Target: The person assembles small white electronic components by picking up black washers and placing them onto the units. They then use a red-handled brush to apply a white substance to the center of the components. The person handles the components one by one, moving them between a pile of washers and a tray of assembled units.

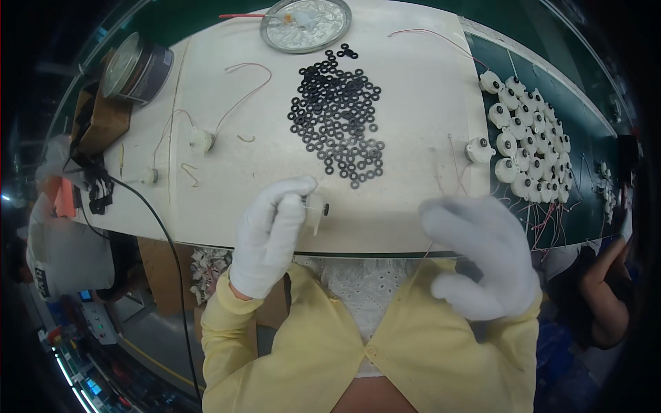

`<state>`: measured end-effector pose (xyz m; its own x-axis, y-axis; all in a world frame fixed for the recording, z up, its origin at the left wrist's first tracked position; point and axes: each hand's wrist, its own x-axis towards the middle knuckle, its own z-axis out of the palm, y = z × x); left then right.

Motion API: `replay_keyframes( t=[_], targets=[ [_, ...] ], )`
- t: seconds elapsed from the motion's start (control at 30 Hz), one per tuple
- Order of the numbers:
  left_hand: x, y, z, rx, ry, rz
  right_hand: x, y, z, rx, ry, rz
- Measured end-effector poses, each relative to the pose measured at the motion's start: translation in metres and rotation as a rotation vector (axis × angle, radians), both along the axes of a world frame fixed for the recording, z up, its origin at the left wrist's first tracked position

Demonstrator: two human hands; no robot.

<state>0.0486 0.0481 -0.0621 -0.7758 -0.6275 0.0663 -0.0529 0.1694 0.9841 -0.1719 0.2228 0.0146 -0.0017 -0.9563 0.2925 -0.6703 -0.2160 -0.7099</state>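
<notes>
My left hand (274, 224), in a white glove, is closed on a small white plastic housing (313, 215) near the table's front edge. A black piece shows on the housing's right side. To the right, my gloved right hand (485, 255) is blurred by motion, its thumb held apart from its fingers and nothing visible between them. A thin wire (428, 249) shows beside it at the table edge. Beyond my hands, many black rings (337, 117) lie in a loose pile on the white table (406, 103).
White round housings with black centres (530, 138) crowd the green mat (582, 148) at right, wires trailing. One single housing (480, 150) sits at the mat's edge. At left are a wired housing (201, 140), a can (148, 69) and a cardboard box (103, 124). A metal lid (303, 45) lies at the back.
</notes>
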Motion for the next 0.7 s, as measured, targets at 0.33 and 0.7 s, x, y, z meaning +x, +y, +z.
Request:
replay_keyframes(
  t=[0.33, 0.7],
  targets=[
    [-0.034, 0.036, 0.018, 0.249, 0.113, -0.065, 0.033, -0.046, 0.004, -0.089, 0.568, -0.153],
    [-0.005, -0.006, -0.021, -0.79, 0.138, 0.288, -0.082, -0.042, -0.016, 0.283, 0.892, -0.376]
  ],
)
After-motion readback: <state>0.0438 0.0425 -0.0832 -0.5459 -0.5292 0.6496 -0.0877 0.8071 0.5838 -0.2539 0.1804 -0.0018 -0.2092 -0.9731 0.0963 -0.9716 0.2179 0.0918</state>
